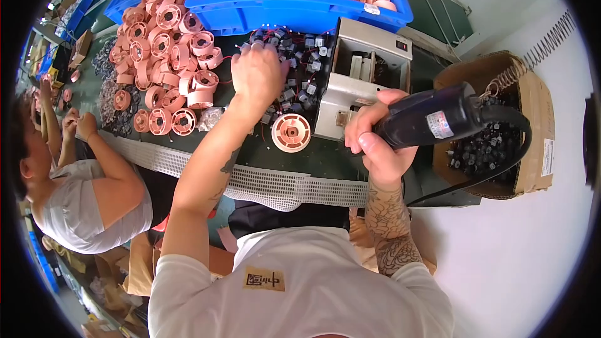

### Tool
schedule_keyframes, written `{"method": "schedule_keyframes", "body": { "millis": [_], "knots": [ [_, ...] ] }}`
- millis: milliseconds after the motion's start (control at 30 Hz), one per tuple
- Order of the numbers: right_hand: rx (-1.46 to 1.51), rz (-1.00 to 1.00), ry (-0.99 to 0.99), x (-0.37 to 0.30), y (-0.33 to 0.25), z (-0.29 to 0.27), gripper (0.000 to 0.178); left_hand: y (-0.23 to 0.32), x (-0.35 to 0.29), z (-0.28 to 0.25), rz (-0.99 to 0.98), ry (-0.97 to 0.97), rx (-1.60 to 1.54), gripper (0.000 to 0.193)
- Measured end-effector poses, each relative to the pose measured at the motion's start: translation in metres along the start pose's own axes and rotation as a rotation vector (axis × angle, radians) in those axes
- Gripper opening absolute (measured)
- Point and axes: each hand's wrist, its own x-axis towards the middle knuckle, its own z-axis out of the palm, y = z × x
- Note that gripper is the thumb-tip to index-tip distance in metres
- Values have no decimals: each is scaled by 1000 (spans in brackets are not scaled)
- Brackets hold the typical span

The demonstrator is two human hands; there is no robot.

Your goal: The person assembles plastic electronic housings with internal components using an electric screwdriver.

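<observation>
Left hand: upper centre of the frame, fingers reaching into the small dark components; fingertips obscured, so whether they pinch one cannot be told.
Right hand: right of centre, closed around the black power driver.
Pink housing: centre of the frame, just beside the metal machine, untouched.
Step in hand: judged to be component picking.
Next move: appears to call for a secure fingertip grip on one component.

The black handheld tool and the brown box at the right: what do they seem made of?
The tool: its body looks like smooth plastic, judging by soft highlights, though coated metal is possible. The box seems matte cardboard with bent, papery walls.
</observation>
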Motion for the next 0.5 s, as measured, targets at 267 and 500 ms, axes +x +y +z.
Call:
{"method": "schedule_keyframes", "body": {
  "millis": [267,500],
  "knots": [
    [1,-9,-9,0,0,-4,56,-31,-14,-25,-23,56,-846,17],
    [131,-1,53,1,0,-1,57,-48,-33,-41,-314,-432,-1356,16]
  ]
}}
